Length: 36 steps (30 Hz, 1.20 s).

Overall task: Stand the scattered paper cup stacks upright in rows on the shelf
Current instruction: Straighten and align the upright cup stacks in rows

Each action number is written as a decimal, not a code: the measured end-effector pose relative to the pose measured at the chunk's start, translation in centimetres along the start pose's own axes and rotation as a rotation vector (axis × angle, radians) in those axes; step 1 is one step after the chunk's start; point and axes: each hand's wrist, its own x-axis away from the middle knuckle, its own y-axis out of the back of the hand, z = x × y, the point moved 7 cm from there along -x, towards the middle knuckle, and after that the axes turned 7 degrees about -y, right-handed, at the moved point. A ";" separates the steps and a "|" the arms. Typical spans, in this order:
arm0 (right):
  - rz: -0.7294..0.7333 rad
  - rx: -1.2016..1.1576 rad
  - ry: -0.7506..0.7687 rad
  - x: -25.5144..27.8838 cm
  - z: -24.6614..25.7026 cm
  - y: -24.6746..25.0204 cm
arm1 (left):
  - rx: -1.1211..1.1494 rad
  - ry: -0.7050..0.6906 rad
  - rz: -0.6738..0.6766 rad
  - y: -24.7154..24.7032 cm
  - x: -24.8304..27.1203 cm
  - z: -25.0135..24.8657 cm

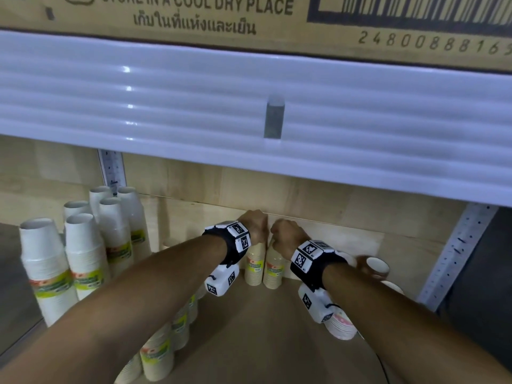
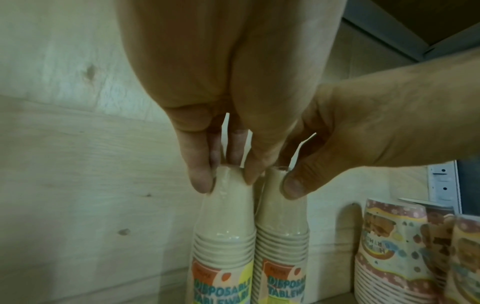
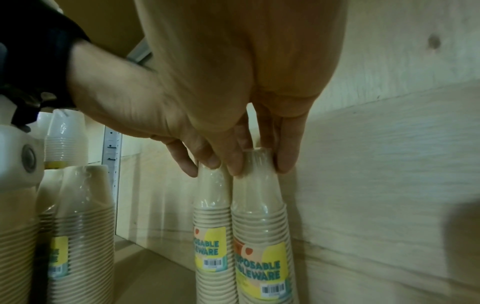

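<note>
Wrist views only: left hand (image 2: 207, 115) & right hand (image 3: 246, 98) fingers each pinching a beige stack (image 2: 226, 236) top.

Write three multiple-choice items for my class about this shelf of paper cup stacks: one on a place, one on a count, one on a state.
1. Where do the two held beige stacks stand?
A. Against the wooden back wall
B. On the cardboard box above
C. On the floor

2. How many stacks do the hands grip in all?
A. One
B. Two
C. Four

3. How are the held stacks standing?
A. Lying flat
B. Upright, far apart
C. Upright, side by side

Answers:
1 A: the left beige stack and right beige stack stand by the back wall.
2 B: the left hand pinches one top, the right hand the other.
3 C: both wrist views show them upright, sides close together.
</note>
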 end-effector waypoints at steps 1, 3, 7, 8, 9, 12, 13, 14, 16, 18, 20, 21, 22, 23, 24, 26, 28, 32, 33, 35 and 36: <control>-0.016 0.001 0.015 0.0 0.0 0.0 | -0.007 0.003 -0.001 0.0 0.0 0.1; -0.028 -0.015 0.041 0.0 -0.1 0.0 | -0.011 -0.002 -0.010 0.0 0.1 0.1; -0.046 -0.046 0.038 0.8 0.0 1.1 | -0.001 -0.007 -0.001 0.2 0.7 0.0; -0.059 -0.051 0.039 1.1 0.1 1.4 | 0.013 -0.002 -0.002 0.4 0.9 0.0; -0.075 -0.051 0.044 1.5 0.1 1.8 | 0.030 0.000 -0.006 0.6 1.1 0.1; -0.093 -0.031 0.036 2.6 0.3 2.7 | 0.084 0.000 -0.012 1.3 1.9 0.2; -0.101 -0.023 0.044 3.0 0.7 3.1 | 0.105 0.004 -0.014 1.7 2.3 0.3; -0.107 -0.011 0.048 3.3 1.0 3.4 | 0.130 0.005 -0.017 2.2 2.7 0.5; -0.108 -0.006 0.043 4.2 1.8 3.9 | 0.161 0.003 -0.019 3.3 3.8 0.7; -0.093 -0.008 0.059 5.0 2.9 4.2 | 0.140 0.013 -0.001 4.4 5.0 1.0; -0.073 -0.017 0.080 5.8 3.9 4.3 | 0.107 0.034 0.028 5.4 6.4 1.7; -0.067 -0.024 0.091 6.1 4.6 4.3 | 0.094 0.042 0.042 5.9 7.1 2.0; -0.060 -0.031 0.107 6.5 5.3 4.3 | 0.080 0.051 0.058 6.4 8.0 2.4; -0.054 -0.037 0.122 6.9 6.1 4.3 | 0.064 0.064 0.073 6.9 9.0 2.9; -0.044 -0.043 0.140 7.3 7.0 4.2 | 0.054 0.081 0.090 7.3 9.9 3.5; -0.018 -0.056 0.184 8.2 8.9 3.9 | 0.057 0.127 0.119 7.9 11.8 4.9; 0.014 -0.072 0.225 9.1 10.9 3.4 | 0.067 0.163 0.147 8.4 13.7 6.0; 0.075 -0.093 0.301 11.4 15.0 2.5 | 0.058 0.195 0.196 9.0 17.3 7.3; 0.091 -0.094 0.331 12.2 16.0 2.4 | 0.067 0.207 0.213 9.0 18.3 7.5; 0.133 -0.092 0.383 13.7 18.0 1.9 | 0.058 0.216 0.257 8.7 19.9 8.0; 0.159 -0.082 0.401 14.4 18.9 1.6 | 0.041 0.220 0.284 8.5 20.8 8.3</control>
